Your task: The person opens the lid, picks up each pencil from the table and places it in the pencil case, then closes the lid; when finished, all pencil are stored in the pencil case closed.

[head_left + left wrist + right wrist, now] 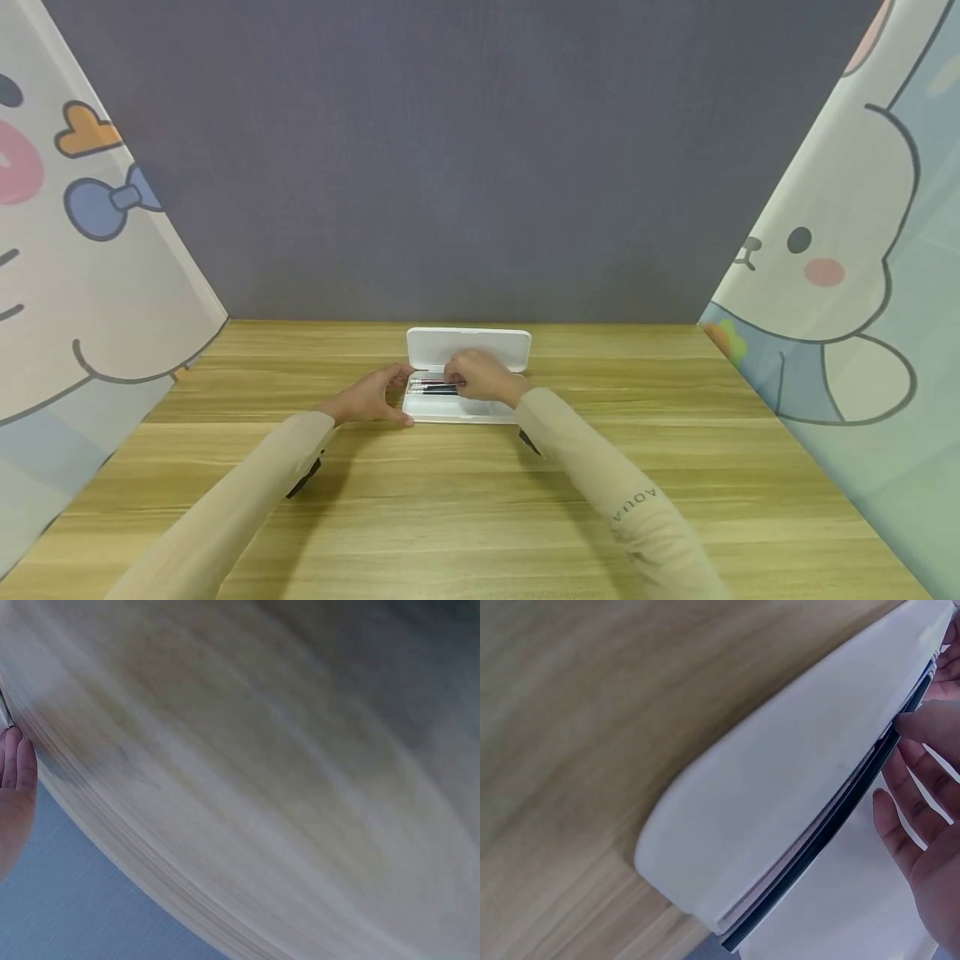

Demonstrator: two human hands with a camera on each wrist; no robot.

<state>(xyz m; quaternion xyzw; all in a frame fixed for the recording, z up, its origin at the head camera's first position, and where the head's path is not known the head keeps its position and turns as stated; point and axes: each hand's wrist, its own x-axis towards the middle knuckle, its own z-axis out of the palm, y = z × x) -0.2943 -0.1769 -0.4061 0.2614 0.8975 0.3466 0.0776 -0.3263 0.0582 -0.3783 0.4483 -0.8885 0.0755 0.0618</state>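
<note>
A white pencil case [442, 408] lies on the table with its lid [427, 346] raised at the back. Several dark pens [435, 388] lie lengthwise in it, towards the lid side. My left hand [371, 395] holds the case's left end, fingers at the back corner and thumb at the front one. Over the pens, my right hand [480, 375] reaches into the case with bent fingers. In the right wrist view the right hand [930, 802] pinches a dark pen [832, 825] between thumb and fingers. The left wrist view shows only the fingers [22, 765] of my left hand at its edge.
The wooden table [420, 517] runs back to a dark grey panel [465, 167]. Cartoon-printed panels stand at the left [112, 300] and right [847, 275].
</note>
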